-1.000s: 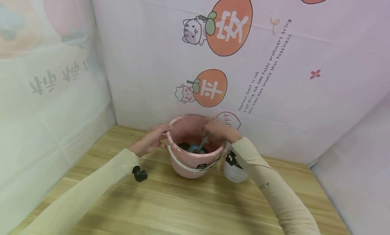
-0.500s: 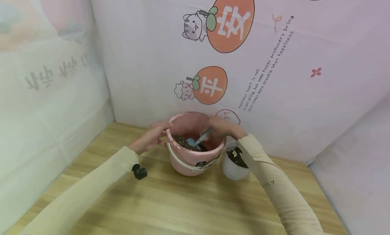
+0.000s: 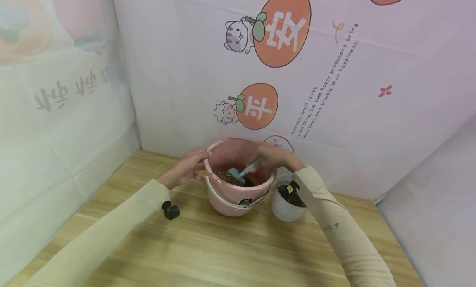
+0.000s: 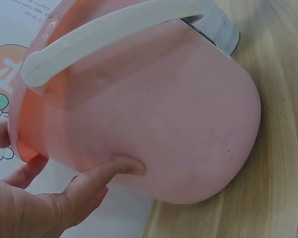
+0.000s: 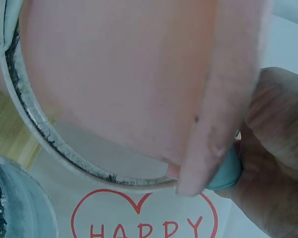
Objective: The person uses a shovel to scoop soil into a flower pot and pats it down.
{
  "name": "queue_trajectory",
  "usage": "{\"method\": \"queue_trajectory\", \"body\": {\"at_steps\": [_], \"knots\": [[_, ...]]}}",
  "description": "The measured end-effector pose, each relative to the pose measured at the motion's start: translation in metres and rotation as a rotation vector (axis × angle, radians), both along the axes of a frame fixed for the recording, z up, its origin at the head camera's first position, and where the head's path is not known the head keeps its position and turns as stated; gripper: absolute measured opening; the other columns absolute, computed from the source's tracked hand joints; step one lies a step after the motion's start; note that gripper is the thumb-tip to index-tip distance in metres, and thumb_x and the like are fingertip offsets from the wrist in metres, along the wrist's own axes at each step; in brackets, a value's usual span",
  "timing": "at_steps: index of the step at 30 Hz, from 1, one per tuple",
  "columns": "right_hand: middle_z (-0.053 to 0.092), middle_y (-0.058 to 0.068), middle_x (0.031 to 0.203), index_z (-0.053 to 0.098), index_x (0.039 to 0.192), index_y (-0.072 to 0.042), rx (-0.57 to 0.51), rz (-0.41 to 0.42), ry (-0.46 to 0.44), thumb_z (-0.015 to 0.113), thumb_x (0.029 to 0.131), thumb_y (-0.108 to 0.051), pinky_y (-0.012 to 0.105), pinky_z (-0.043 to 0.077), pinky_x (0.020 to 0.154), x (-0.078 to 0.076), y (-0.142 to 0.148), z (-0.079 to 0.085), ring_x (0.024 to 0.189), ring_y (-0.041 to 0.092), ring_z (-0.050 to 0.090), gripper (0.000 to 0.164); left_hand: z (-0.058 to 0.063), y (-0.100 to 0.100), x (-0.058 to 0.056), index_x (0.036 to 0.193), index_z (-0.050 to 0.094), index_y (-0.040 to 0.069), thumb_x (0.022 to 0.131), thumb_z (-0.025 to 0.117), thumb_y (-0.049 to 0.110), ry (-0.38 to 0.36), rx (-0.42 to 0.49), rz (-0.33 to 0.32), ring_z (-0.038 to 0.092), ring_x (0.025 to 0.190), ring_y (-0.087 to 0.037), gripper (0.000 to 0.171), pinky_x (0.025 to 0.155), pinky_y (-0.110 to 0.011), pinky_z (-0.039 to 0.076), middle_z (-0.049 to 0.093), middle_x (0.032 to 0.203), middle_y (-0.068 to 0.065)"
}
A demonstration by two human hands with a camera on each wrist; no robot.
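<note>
A pink bucket [image 3: 227, 204] with a white bail handle stands on the wooden table, dark soil [image 3: 227, 177] inside. My left hand [image 3: 184, 168] grips the bucket's left rim; in the left wrist view, one digit lies along the bucket's outer side while others curl at the rim. My right hand [image 3: 278, 157] reaches over the right rim and holds a small blue trowel [image 3: 250, 168] by its handle. The trowel's blade sits at the soil, partly hidden by it. In the right wrist view, the rounded handle end [image 5: 227, 171] shows beside the palm.
Just right of the bucket, under the right forearm, stands a white pot [image 3: 285, 212] of dark soil with a small yellow-green leaf [image 3: 289, 189]. A printed cloth [image 3: 178, 93] hangs close behind the bucket. The wooden table [image 3: 208, 250] extends toward me.
The trowel has shifted left and up inside the bucket, its handle now leaning lower. My right arm has swung slightly right, uncovering more of the white pot. The left hand keeps its grip.
</note>
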State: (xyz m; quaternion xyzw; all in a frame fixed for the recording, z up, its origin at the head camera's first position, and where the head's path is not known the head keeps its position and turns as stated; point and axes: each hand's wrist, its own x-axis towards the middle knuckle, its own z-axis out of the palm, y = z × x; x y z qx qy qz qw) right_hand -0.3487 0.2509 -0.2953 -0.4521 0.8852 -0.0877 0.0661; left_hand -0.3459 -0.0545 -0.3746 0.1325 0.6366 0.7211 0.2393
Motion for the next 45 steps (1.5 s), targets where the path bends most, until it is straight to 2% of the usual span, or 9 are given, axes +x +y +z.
{"method": "queue_trajectory", "body": {"at_steps": [3,10,14,19,23,30,33,40,45], "knots": [[0.079,0.01,0.107,0.081,0.103,-0.003,-0.021,0.016,-0.007,0.08,0.089,-0.005,0.049,0.055,0.098,0.0,0.004,0.001,0.103,0.03,0.067,0.014,0.0,-0.001,-0.001,0.164,0.029,0.003,0.11,0.045,0.025,0.001,-0.009,-0.025,0.036,0.148,-0.048,0.06,0.096,-0.054,0.061,0.034,0.163,-0.024],[0.08,0.012,0.104,0.081,0.105,0.001,-0.105,0.022,-0.075,0.077,0.09,0.0,0.044,0.06,0.089,-0.003,0.011,0.0,0.092,0.026,0.07,0.015,0.001,0.0,-0.002,0.166,0.023,0.005,0.111,0.043,0.025,-0.003,-0.016,-0.04,0.036,0.148,-0.047,0.061,0.106,-0.065,0.053,0.028,0.165,-0.024],[0.08,0.013,0.104,0.08,0.108,0.002,-0.149,-0.006,-0.12,0.075,0.092,0.002,0.039,0.062,0.086,-0.002,0.016,0.001,0.09,0.025,0.072,0.017,0.002,0.0,0.0,0.166,0.023,0.005,0.112,0.043,0.025,-0.005,-0.024,-0.031,0.046,0.134,-0.039,0.061,0.103,-0.063,0.056,0.025,0.165,-0.021],[0.079,0.012,0.109,0.08,0.111,0.0,-0.179,-0.051,-0.115,0.075,0.093,-0.001,0.044,0.062,0.09,0.0,0.022,0.003,0.096,0.024,0.072,0.018,0.003,0.0,0.001,0.164,0.026,0.003,0.112,0.042,0.025,-0.002,-0.028,-0.026,0.053,0.116,-0.028,0.059,0.095,-0.055,0.062,0.027,0.161,-0.022],[0.078,0.014,0.112,0.079,0.111,0.001,-0.22,-0.078,-0.14,0.075,0.093,0.0,0.047,0.06,0.092,0.001,0.026,0.002,0.099,0.027,0.072,0.018,0.002,0.001,0.0,0.166,0.024,0.005,0.112,0.044,0.026,-0.006,-0.034,-0.021,0.051,0.126,-0.035,0.061,0.094,-0.055,0.063,0.023,0.167,-0.022],[0.077,0.015,0.117,0.078,0.115,0.0,-0.28,-0.129,-0.164,0.072,0.095,0.003,0.057,0.056,0.101,0.005,0.035,0.001,0.11,0.033,0.07,0.021,0.0,0.004,-0.002,0.166,0.022,0.006,0.111,0.046,0.027,-0.025,-0.036,-0.014,0.035,0.147,-0.048,0.064,0.099,-0.062,0.059,0.023,0.168,-0.022],[0.077,0.013,0.117,0.078,0.116,-0.002,-0.296,-0.18,-0.148,0.073,0.094,0.002,0.054,0.056,0.102,0.008,0.039,0.003,0.112,0.032,0.069,0.023,0.0,0.004,-0.002,0.166,0.025,0.008,0.111,0.045,0.027,-0.022,-0.042,-0.013,0.037,0.146,-0.047,0.062,0.096,-0.06,0.061,0.025,0.166,-0.022],[0.077,0.01,0.107,0.08,0.114,-0.004,-0.294,-0.256,-0.11,0.076,0.094,-0.002,0.041,0.056,0.081,0.013,0.047,0.005,0.095,0.027,0.065,0.021,0.0,0.004,-0.001,0.165,0.028,0.008,0.111,0.045,0.028,-0.014,-0.039,-0.014,0.041,0.141,-0.046,0.06,0.089,-0.054,0.064,0.035,0.159,-0.021],[0.076,0.008,0.106,0.081,0.113,-0.006,-0.3,-0.305,-0.103,0.077,0.095,-0.008,0.038,0.056,0.081,0.016,0.05,0.005,0.095,0.026,0.064,0.018,-0.001,0.003,0.0,0.166,0.027,0.009,0.111,0.045,0.028,-0.011,-0.038,-0.006,0.043,0.137,-0.044,0.061,0.085,-0.05,0.065,0.034,0.158,-0.02]]}}
